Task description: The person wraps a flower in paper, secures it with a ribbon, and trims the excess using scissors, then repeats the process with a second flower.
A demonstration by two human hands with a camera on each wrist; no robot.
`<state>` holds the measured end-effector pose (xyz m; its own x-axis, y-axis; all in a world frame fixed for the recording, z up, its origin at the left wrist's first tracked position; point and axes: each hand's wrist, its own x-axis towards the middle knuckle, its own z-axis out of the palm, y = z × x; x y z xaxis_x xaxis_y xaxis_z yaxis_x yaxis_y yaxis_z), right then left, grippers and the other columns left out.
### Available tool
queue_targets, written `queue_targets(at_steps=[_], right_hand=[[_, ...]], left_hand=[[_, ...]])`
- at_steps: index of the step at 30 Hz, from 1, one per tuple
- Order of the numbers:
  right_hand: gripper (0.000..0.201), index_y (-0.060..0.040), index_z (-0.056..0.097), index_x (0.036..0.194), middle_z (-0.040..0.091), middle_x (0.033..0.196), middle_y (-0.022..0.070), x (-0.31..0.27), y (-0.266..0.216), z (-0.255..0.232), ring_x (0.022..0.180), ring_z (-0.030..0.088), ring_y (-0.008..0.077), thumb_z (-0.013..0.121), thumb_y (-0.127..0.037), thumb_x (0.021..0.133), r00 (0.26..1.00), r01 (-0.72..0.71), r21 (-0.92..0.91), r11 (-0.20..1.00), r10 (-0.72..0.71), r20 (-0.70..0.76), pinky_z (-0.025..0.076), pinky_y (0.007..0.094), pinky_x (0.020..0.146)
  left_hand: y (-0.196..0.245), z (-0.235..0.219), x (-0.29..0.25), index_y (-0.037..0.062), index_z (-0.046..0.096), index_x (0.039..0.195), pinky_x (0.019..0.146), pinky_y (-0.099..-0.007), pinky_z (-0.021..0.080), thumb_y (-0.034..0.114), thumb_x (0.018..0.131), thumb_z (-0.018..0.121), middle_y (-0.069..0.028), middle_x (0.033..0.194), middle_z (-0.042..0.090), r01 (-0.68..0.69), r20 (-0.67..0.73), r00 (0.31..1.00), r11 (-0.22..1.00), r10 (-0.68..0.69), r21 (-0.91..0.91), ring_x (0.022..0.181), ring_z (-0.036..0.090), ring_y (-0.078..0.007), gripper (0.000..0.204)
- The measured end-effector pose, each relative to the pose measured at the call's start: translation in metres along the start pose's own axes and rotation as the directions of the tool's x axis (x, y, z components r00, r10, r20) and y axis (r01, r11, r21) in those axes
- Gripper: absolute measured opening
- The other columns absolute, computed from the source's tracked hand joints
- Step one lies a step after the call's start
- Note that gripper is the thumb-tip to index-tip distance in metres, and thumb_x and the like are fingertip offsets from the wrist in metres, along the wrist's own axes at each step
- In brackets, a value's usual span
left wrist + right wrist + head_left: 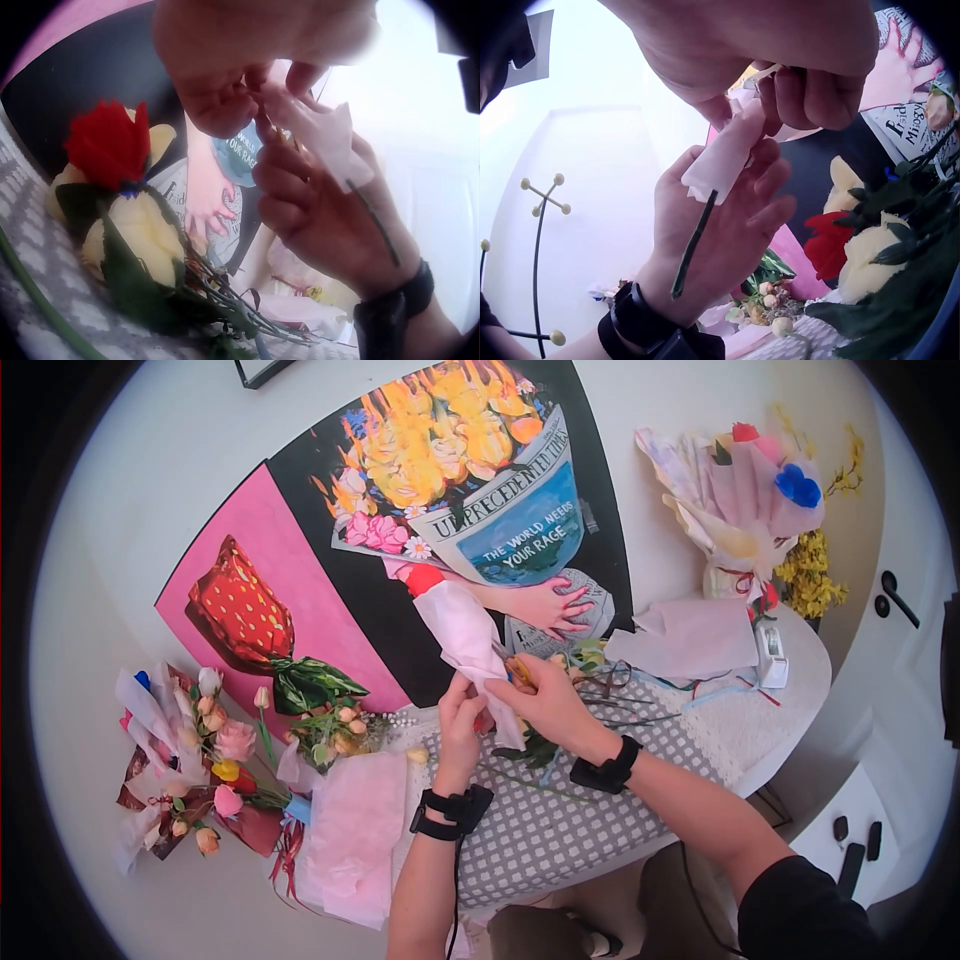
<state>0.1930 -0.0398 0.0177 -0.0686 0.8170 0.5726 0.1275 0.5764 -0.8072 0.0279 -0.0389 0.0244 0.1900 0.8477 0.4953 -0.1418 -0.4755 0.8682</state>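
Note:
Above the table, both hands are at a single flower wrapped in pale pink paper [462,628], with its red bloom [425,579] showing at the upper end. My left hand [460,722] grips the narrow gathered part of the paper from the left. From the other side my right hand [552,702] pinches the wrap with thumb and fingers, a small yellow bit showing at its fingertips. In the right wrist view, a dark green stem [694,247] sticks out below the paper. Red and cream roses [135,236] lie on the table close beneath the hands.
A grey-and-white checked cloth [560,835] covers the table. Pink paper sheets [350,835] lie at the left, near wrapped bouquets [205,760]. Another sheet [690,638], a white tape dispenser [771,657] and a tall bouquet [745,510] are at the right. Paintings [360,650] stand behind.

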Motion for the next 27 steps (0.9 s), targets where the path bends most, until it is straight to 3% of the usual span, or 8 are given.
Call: queue_targets(at_steps=[4,7,10,12,13,15,17,27], right_hand=[[0.033,0.0033,0.064,0.099,0.063,0.079,0.0038,0.001,0.007,0.005,0.069,0.052,0.0064,0.071,-0.028,0.097,0.999,-0.022,0.226,0.974,0.029,-0.025,0.044,0.0266,0.061],[0.030,0.0037,0.065,0.105,0.066,0.084,0.0032,0.001,0.001,0.003,0.073,0.055,0.0058,0.071,-0.025,0.097,0.998,-0.029,0.326,0.945,0.045,-0.043,0.046,0.0252,0.064],[0.028,0.0035,0.064,0.107,0.067,0.087,0.0018,0.001,-0.005,0.000,0.075,0.056,0.0051,0.070,-0.023,0.098,0.998,-0.034,0.338,0.941,0.051,-0.040,0.046,0.0242,0.065],[0.027,0.0032,0.064,0.108,0.067,0.087,0.0010,0.001,-0.010,-0.001,0.076,0.056,0.0047,0.070,-0.022,0.099,0.998,-0.040,0.333,0.942,0.054,-0.035,0.046,0.0237,0.065],[0.026,0.0027,0.063,0.107,0.065,0.086,-0.0005,0.000,-0.012,-0.001,0.075,0.054,0.0039,0.068,-0.022,0.100,0.996,-0.074,0.365,0.928,0.089,-0.026,0.044,0.0232,0.064],[0.025,0.0022,0.063,0.106,0.064,0.085,-0.0020,0.000,-0.012,0.000,0.074,0.052,0.0032,0.067,-0.022,0.101,0.992,-0.108,0.395,0.912,0.122,-0.012,0.043,0.0227,0.063],[0.022,0.0008,0.061,0.102,0.059,0.082,-0.0044,0.000,-0.006,0.001,0.071,0.047,0.0020,0.065,-0.021,0.103,0.989,-0.136,0.486,0.863,0.150,0.011,0.039,0.0223,0.060],[0.020,-0.0012,0.060,0.099,0.055,0.078,-0.0059,0.004,0.008,0.006,0.068,0.043,0.0010,0.063,-0.020,0.104,0.994,-0.070,0.485,0.872,0.100,-0.037,0.034,0.0224,0.056]], left_hand=[[-0.010,-0.006,0.003,-0.0004,0.062,0.123,0.050,-0.0192,0.031,0.010,0.091,0.048,0.0050,0.076,0.052,0.019,0.047,0.999,0.999,-0.017,-0.047,0.060,0.042,-0.0013,0.037],[-0.009,-0.008,0.003,-0.0038,0.054,0.134,0.047,-0.0203,0.032,0.013,0.094,0.049,-0.0012,0.092,0.062,0.017,0.076,0.997,0.996,-0.010,-0.088,0.057,0.040,-0.0029,0.044],[0.001,0.004,0.001,-0.0054,0.046,0.139,0.058,-0.0200,0.044,0.006,0.097,0.052,-0.0056,0.110,0.064,-0.008,0.094,0.996,0.999,0.011,-0.033,0.072,0.055,-0.0053,0.044],[-0.004,0.010,0.002,-0.0068,0.042,0.142,0.081,-0.0222,0.051,-0.003,0.096,0.055,-0.0100,0.128,0.061,-0.153,0.131,0.979,0.987,0.158,-0.048,0.101,0.063,-0.0107,0.048],[-0.004,0.009,0.002,-0.0068,0.042,0.142,0.081,-0.0222,0.051,-0.003,0.096,0.055,-0.0100,0.128,0.061,-0.155,0.127,0.979,0.987,0.160,-0.050,0.101,0.063,-0.0107,0.048],[-0.004,0.007,0.001,-0.0080,0.043,0.140,0.098,-0.0250,0.047,-0.008,0.093,0.056,-0.0119,0.134,0.060,-0.092,0.139,0.985,0.991,0.105,-0.100,0.121,0.059,-0.0149,0.049],[-0.004,0.006,0.001,-0.0081,0.044,0.140,0.096,-0.0242,0.048,-0.007,0.093,0.056,-0.0118,0.133,0.060,-0.096,0.136,0.985,0.991,0.108,-0.098,0.119,0.060,-0.0141,0.048],[-0.009,0.001,0.003,-0.0075,0.048,0.137,0.097,-0.0269,0.049,-0.007,0.095,0.055,-0.0115,0.128,0.063,-0.102,0.139,0.983,0.988,0.118,-0.115,0.114,0.063,-0.0143,0.042]])
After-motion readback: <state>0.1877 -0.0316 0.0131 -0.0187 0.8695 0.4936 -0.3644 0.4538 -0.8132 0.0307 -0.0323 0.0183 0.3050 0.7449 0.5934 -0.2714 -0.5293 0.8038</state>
